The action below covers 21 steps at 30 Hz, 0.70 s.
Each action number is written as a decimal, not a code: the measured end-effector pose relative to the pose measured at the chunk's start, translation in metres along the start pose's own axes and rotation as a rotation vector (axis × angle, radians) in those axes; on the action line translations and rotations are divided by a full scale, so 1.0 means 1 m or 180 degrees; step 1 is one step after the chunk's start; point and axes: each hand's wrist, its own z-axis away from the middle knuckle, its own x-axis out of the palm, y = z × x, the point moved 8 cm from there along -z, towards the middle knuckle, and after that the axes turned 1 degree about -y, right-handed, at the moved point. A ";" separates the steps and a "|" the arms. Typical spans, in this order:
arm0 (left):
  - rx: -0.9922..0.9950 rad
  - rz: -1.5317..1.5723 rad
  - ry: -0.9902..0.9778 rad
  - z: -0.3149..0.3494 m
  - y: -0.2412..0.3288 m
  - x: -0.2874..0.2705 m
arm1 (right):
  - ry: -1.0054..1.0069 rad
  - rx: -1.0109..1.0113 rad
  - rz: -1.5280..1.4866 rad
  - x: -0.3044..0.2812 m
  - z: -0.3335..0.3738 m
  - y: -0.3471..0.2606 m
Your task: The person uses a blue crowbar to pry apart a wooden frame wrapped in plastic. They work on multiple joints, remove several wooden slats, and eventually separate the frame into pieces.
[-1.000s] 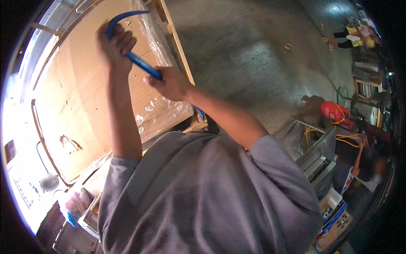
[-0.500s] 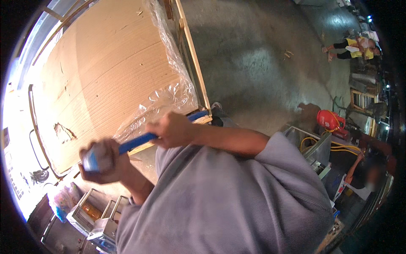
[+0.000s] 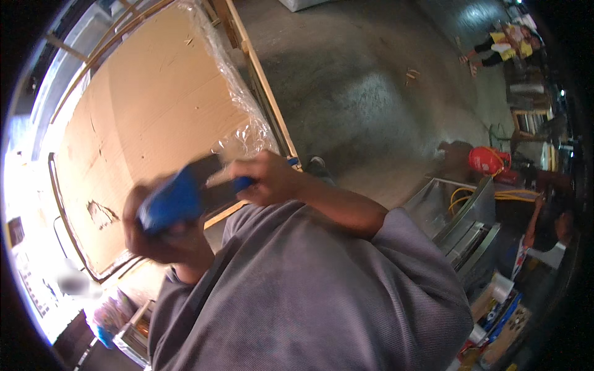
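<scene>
A blue pry bar (image 3: 176, 199), blurred by motion, lies across my chest in both hands. My left hand (image 3: 162, 240) is closed around its thick blue end at the lower left. My right hand (image 3: 267, 179) grips the shaft further right, where a short blue tip shows beyond the fingers. Behind the bar stands a large brown cardboard sheet (image 3: 142, 123) in a wooden frame (image 3: 260, 80), with loose clear plastic wrap (image 3: 244, 133) hanging along its right edge. My grey shirt (image 3: 309, 297) fills the lower part of the view.
Grey concrete floor (image 3: 359, 93) stretches to the right of the frame. A red object (image 3: 489, 159), yellow cable (image 3: 464, 196) and a metal machine (image 3: 461, 226) stand at the right. A person in yellow (image 3: 504, 46) is far off; another person (image 3: 550, 226) is at the right edge.
Both hands have swung the blue bar down from high against the cardboard to chest level. My left hand dropped the most, and the bar now lies nearly level.
</scene>
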 end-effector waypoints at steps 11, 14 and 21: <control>-0.0470 0.0918 -0.3439 0.077 0.031 0.332 | 0.2077 0.0112 -0.1924 -0.117 0.101 0.116; 0.0058 0.0571 -0.3688 0.109 0.023 0.388 | 0.2379 0.0182 -0.2173 -0.125 0.138 0.150; 0.0336 0.0197 -0.3610 0.115 0.006 0.390 | 0.2838 0.0485 -0.0854 -0.141 0.126 0.115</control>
